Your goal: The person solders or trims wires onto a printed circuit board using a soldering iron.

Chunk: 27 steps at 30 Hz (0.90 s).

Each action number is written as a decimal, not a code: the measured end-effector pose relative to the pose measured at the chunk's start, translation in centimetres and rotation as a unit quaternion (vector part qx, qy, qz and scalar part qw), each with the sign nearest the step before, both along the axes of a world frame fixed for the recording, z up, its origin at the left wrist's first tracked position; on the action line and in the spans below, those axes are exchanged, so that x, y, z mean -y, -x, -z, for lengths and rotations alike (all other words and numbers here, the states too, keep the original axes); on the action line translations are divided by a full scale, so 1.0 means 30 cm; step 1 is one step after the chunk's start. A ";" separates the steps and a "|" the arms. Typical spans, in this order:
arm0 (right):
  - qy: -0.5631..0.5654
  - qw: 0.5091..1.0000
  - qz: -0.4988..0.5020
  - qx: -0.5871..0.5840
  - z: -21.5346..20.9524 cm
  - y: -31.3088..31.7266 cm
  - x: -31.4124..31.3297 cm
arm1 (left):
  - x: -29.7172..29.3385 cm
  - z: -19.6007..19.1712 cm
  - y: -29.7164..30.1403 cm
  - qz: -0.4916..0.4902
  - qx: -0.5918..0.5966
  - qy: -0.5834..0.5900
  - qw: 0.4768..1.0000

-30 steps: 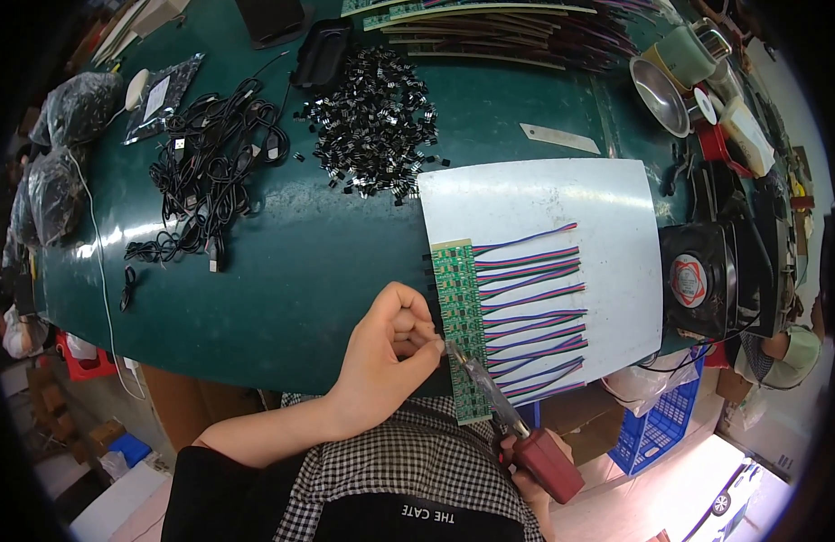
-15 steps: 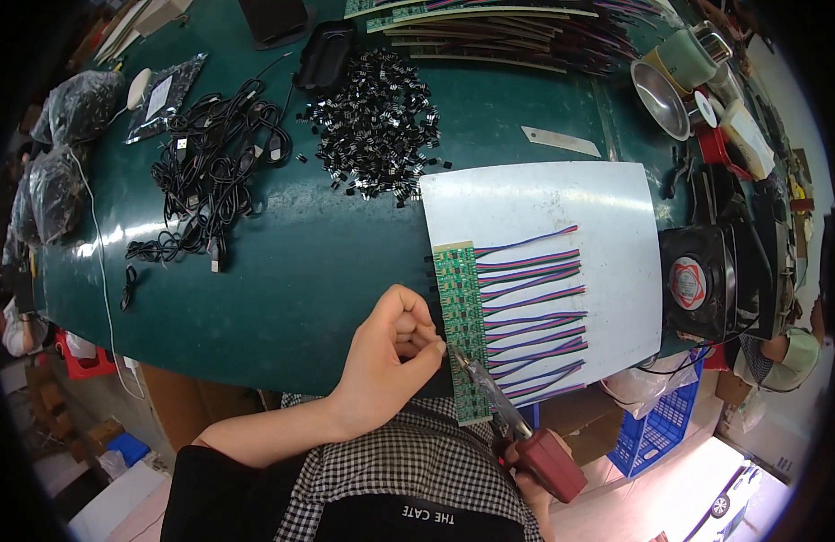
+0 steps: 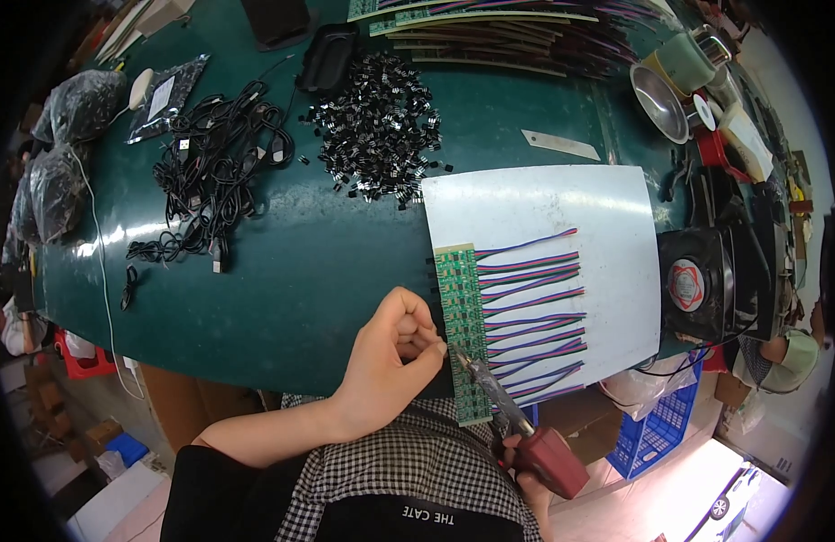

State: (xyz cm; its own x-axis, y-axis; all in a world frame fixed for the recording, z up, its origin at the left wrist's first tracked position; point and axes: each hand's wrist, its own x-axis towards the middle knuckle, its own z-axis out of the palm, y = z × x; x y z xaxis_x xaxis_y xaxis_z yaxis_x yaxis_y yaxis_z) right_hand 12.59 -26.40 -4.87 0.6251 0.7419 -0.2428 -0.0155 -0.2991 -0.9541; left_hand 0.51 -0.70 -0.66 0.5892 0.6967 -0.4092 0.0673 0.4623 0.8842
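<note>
One narrow green circuit strip (image 3: pixel 463 334) is lying on a white sheet (image 3: pixel 544 208), fanning striped wires rightward. Just left, the left hand (image 3: pixel 390 361) is curling, fingertips pinched at the strip's edge. Below, the right hand (image 3: pixel 526 474) is gripping a red-handled soldering iron (image 3: pixel 526 425), its metal tip touching the strip.

A long, narrow green circuit board strip (image 3: pixel 462 330) lies flat, running from mid-frame toward the lower edge, on the left edge of a white sheet (image 3: pixel 562 217). Bundles of red, green, blue and black wires (image 3: pixel 533 316) fan out rightward from it. A soldering iron (image 3: pixel 517 429) with a dark red handle sits lower centre-right, its metal tip slanting up-left to the strip.
</note>
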 end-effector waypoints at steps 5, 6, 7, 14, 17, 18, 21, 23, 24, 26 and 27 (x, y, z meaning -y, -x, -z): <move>0.036 0.993 -0.102 0.056 -0.018 -0.040 0.012 | -0.003 0.000 0.005 -0.001 -0.001 -0.006 1.000; -0.006 0.998 -0.063 -0.018 -0.037 -0.034 -0.006 | -0.001 0.001 0.005 -0.001 -0.001 -0.006 1.000; -0.049 0.994 -0.024 -0.093 -0.053 -0.031 -0.017 | 0.001 0.002 0.004 -0.001 0.000 -0.007 1.000; -0.075 0.988 0.101 -0.089 0.005 -0.031 0.022 | -0.004 -0.017 0.015 0.006 -0.021 -0.045 0.999; -0.087 0.988 0.101 -0.082 -0.030 -0.017 -0.033 | -0.050 -0.057 0.034 0.106 -0.125 -0.134 0.977; -0.098 0.986 0.125 -0.058 -0.033 -0.015 -0.038 | -0.092 -0.050 0.039 0.076 -0.143 -0.174 0.971; -0.109 0.987 0.111 -0.046 -0.029 -0.027 -0.033 | -0.290 0.002 0.070 0.006 -0.244 -0.388 0.889; -0.120 0.985 0.113 -0.053 -0.034 -0.017 -0.046 | -0.374 0.023 0.076 0.000 -0.277 -0.453 0.848; -0.129 0.983 0.116 -0.059 -0.036 -0.014 -0.052 | -0.395 0.024 0.072 0.007 -0.293 -0.453 0.842; -0.132 0.983 0.110 -0.060 -0.036 -0.015 -0.054 | -0.428 0.023 0.064 0.017 -0.306 -0.453 0.837; -0.134 0.984 0.103 -0.063 -0.034 -0.014 -0.050 | -0.442 0.023 0.063 0.025 -0.306 -0.446 0.841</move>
State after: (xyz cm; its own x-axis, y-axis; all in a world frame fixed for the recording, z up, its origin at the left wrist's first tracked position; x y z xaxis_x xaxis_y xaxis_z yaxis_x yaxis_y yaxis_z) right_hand 13.02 -24.89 -3.85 0.7464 0.6503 -0.1412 -0.1723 -0.0161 -0.9849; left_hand -1.38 12.58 -1.35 0.4956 0.8682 0.0262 0.6350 -0.3827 0.6710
